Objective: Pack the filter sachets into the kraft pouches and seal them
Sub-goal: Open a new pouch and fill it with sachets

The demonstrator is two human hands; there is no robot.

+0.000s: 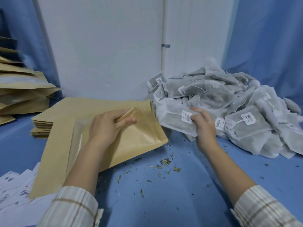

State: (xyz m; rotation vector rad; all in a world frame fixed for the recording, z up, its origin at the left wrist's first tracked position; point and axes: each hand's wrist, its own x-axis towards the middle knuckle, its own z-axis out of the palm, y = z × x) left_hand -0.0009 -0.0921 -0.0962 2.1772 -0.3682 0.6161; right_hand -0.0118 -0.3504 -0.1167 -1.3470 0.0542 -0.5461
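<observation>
On blue tabletop [164,202]: left hand [106,126] pinches kraft pouch [139,136] mouth; right hand [202,126] fingers curled round filter sachet [173,122].

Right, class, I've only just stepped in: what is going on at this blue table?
A person is packing. The left hand pinches the mouth of a kraft pouch open, while the right hand holds a filter sachet at the edge of the sachet pile. Nothing is in the pouch yet. Empty pouches lie stacked behind.

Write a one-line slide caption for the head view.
Left hand holds a kraft pouch by its mouth while the right hand grips a filter sachet from the pile.
</observation>
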